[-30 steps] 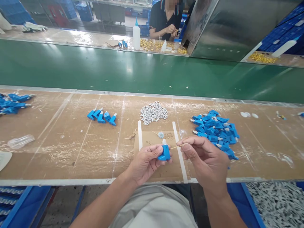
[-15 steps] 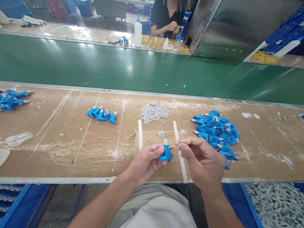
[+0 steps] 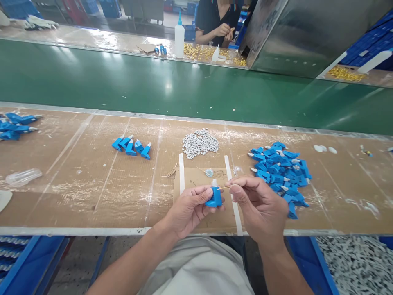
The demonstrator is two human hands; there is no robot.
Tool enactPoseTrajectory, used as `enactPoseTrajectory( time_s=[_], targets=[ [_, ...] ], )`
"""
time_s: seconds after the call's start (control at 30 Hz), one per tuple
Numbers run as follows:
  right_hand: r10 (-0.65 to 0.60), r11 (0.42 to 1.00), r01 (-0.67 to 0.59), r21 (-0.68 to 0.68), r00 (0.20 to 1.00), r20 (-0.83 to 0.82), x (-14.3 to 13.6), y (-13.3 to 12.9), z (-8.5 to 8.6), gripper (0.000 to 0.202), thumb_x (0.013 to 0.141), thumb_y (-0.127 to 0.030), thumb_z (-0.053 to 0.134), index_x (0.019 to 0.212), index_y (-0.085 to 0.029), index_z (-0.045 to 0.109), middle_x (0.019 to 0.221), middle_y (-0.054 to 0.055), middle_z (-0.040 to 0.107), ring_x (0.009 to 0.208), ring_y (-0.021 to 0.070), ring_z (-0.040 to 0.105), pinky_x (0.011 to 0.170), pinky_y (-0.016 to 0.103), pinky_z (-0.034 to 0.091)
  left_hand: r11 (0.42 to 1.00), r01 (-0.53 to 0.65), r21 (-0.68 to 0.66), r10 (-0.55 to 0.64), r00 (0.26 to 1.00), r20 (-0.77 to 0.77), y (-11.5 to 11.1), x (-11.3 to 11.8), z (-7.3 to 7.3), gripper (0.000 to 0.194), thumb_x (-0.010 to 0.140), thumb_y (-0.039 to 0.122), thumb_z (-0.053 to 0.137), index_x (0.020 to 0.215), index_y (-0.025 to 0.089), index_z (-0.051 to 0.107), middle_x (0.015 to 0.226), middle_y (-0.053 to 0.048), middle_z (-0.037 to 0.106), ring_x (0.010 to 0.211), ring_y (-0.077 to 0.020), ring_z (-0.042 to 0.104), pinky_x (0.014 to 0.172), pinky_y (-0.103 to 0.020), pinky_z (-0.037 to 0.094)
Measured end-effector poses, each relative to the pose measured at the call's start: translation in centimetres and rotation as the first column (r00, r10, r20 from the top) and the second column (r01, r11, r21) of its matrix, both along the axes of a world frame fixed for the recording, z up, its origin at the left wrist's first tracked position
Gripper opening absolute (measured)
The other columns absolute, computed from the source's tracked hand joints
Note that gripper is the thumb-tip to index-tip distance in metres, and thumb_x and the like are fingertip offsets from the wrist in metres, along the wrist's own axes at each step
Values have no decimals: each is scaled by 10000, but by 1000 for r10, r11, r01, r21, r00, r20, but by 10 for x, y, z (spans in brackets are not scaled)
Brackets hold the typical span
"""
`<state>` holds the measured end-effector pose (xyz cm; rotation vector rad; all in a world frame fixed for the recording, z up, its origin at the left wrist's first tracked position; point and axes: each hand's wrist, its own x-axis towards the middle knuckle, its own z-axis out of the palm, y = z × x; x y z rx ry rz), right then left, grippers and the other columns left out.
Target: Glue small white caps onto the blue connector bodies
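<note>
Gaps and snags around my hands.
Gap runs between grey heap (image 3: 200,143) and blue pile (image 3: 278,166); that pile crowds my right hand (image 3: 264,209). Bench (image 3: 119,200) lies open left of my left hand (image 3: 187,211).

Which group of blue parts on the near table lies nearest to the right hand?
The big heap just beyond the right hand; the five-part group and left-edge group lie farther left.

"Is it bright?"

"Yes! Past the left hand (image 3: 192,209) and right hand (image 3: 260,207), the green belt (image 3: 196,90) has shiny white spots. The brown table (image 3: 123,184) shines too, beside the left hand."

"Anything fuzzy?"

"A blue box (image 3: 109,8), far past both hands, looks fuzzy."
</note>
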<state>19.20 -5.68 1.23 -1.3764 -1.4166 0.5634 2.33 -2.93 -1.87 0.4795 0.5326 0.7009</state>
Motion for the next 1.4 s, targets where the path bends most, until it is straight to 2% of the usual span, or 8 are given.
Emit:
enactPoseTrajectory(
  time_s=[0.23, 0.47, 0.63, 0.77, 0.93, 1.1, 1.27, 1.4],
  targets=[
    [70, 997, -73, 39, 995, 68, 0, -3, -2, 64, 938, -187, 646, 956, -242, 674, 909, 33, 714, 852, 198, 663, 750, 337, 526, 1000, 1, 6, -1, 1000, 4, 0, 1, -2, 234, 941, 295, 607, 917, 85, 706, 855, -85, 627, 787, -121, 638, 686, -159, 493],
    [141, 979, -157, 132, 983, 121, -2, -2, -2, 145, 938, -113, 603, 985, -245, 642, 892, 29, 701, 859, 204, 661, 787, 364, 523, 998, -14, -58, 15, 999, 33, 1, 2, -4, 234, 899, 281, 673, 966, 63, 730, 864, -91, 655, 765, -120, 658, 657, -148, 510],
    [80, 991, -69, 117, 992, -93, -1, -3, 3, 116, 921, -124, 642, 974, -221, 675, 916, 32, 681, 770, 179, 636, 684, 324, 507, 990, 2, -139, 9, 997, 78, 2, -2, -3, 245, 888, 247, 680, 1023, 47, 719, 912, -116, 674, 796, -133, 683, 648, -124, 531],
    [24, 999, -18, 26, 973, -228, 10, -3, 3, 57, 939, -183, 642, 947, -214, 689, 956, 24, 624, 627, 116, 529, 589, 289, 439, 968, 31, -248, 3, 990, 139, 3, -5, -3, 265, 858, 200, 700, 1070, 42, 711, 954, -118, 683, 805, -144, 709, 645, -111, 553],
    [73, 981, -85, -177, 995, -74, 21, -5, -18, 84, 951, -273, 639, 914, -223, 695, 881, 7, 602, 722, 140, 550, 627, 277, 420, 964, 17, -264, 30, 984, 173, 3, -11, -9, 257, 879, 191, 673, 1072, 23, 709, 930, -124, 708, 802, -152, 724, 654, -114, 564],
    [133, 950, -124, -285, 991, 9, 17, -8, -36, 135, 954, -332, 627, 941, -226, 709, 920, 23, 639, 788, 163, 585, 657, 276, 444, 952, -65, -300, 116, 981, 154, 9, -22, -9, 208, 884, 151, 654, 1041, 26, 710, 903, -123, 725, 772, -153, 728, 627, -116, 562],
    [31, 955, -8, -296, 997, 73, 26, 9, -24, 192, 925, -395, 645, 974, -218, 703, 924, 31, 675, 764, 177, 616, 672, 286, 472, 924, -156, -348, 198, 976, 88, 11, -36, -12, 209, 872, 145, 667, 1032, 19, 713, 888, -124, 724, 758, -168, 729, 608, -139, 575],
    [70, 966, 1, -257, 962, 264, 40, 60, -14, 184, 942, -371, 604, 895, -212, 686, 827, 18, 690, 737, 187, 637, 668, 292, 476, 895, -231, -381, 257, 966, 19, 11, -42, -20, 211, 862, 162, 692, 1028, 35, 723, 901, -111, 728, 747, -167, 732, 614, -154, 586]
  ],
)
